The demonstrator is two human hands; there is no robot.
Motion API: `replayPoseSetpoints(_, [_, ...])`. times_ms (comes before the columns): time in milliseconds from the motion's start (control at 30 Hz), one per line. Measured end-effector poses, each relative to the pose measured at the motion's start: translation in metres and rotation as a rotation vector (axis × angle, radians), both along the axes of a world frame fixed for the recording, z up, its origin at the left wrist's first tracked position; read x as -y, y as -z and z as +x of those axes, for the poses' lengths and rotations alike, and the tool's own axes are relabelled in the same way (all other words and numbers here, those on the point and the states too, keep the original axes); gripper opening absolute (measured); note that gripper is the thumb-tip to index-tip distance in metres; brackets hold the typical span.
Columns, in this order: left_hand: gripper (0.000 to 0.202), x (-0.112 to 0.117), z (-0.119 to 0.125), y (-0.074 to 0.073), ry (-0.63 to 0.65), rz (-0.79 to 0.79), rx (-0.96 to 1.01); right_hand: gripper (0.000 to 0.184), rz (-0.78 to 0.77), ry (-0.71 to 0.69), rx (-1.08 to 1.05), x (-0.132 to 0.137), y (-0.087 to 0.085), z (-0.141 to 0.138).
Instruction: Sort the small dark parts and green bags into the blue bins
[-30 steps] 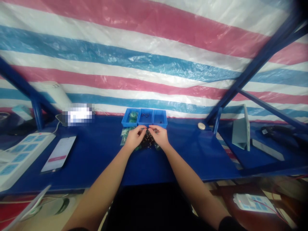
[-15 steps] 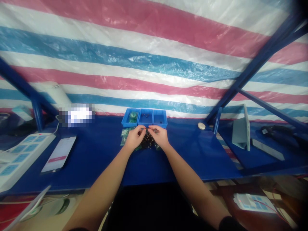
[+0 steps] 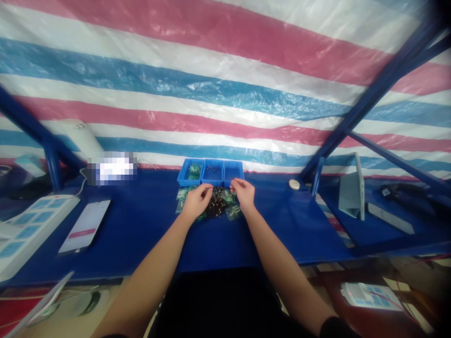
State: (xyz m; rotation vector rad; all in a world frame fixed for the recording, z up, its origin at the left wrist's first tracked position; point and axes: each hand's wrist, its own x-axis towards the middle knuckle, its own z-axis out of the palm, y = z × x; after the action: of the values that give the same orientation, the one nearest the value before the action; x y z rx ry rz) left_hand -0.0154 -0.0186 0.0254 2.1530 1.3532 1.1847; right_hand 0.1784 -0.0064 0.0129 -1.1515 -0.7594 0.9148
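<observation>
Wears a black top (image 3: 221, 305), dark enough at the torso to read as one flat shape. Shows a curved black sleeve edge (image 3: 338, 327) at the right forearm (image 3: 282, 263), only a thin dark strip of sleeve (image 3: 116, 335) at the left forearm (image 3: 151, 263). Leaves both uncovered, tapering to narrow wrists (image 3: 248, 210); likewise bares left hand (image 3: 195, 199) and right hand (image 3: 244, 193).

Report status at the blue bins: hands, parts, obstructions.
Left hand beside dark parts; right hand before right bin; both grips unclear. Parts heaped between hands, green packets alongside. Right hand partly hides right bin's front edge.
</observation>
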Motion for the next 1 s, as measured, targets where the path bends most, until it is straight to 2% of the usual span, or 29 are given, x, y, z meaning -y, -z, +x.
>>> replayPoseSetpoints(200, [0.025,-0.001,0.0,0.001,-0.002,0.012,-0.01,0.034,-0.022,-0.009,-0.112,-0.002,-0.002,0.002])
replayPoseSetpoints(367, [0.025,-0.001,0.0,0.0,0.007,0.022,-0.008,0.049,0.061,-0.062,-0.119,-0.002,-0.002,0.002])
replayPoseSetpoints(467, [0.025,0.0,0.0,0.0,0.01,0.023,-0.005,0.041,0.1,-0.081,0.076,-0.001,-0.001,0.003])
replayPoseSetpoints(567, [0.025,-0.001,0.0,0.001,0.004,0.023,-0.009,0.027,0.113,-0.135,0.398,0.003,-0.001,0.004])
replayPoseSetpoints(733, [0.025,-0.001,0.0,0.001,0.002,0.018,-0.015,0.018,0.222,-0.357,1.012,0.011,-0.004,0.005])
replayPoseSetpoints(867, [0.025,-0.001,0.0,0.002,0.0,0.013,-0.02,0.032,0.26,-0.454,1.131,0.013,-0.01,0.011])
replayPoseSetpoints(1000, [0.025,-0.001,0.0,0.002,-0.008,0.001,-0.024,0.04,0.183,-0.469,1.182,0.012,-0.014,0.019])
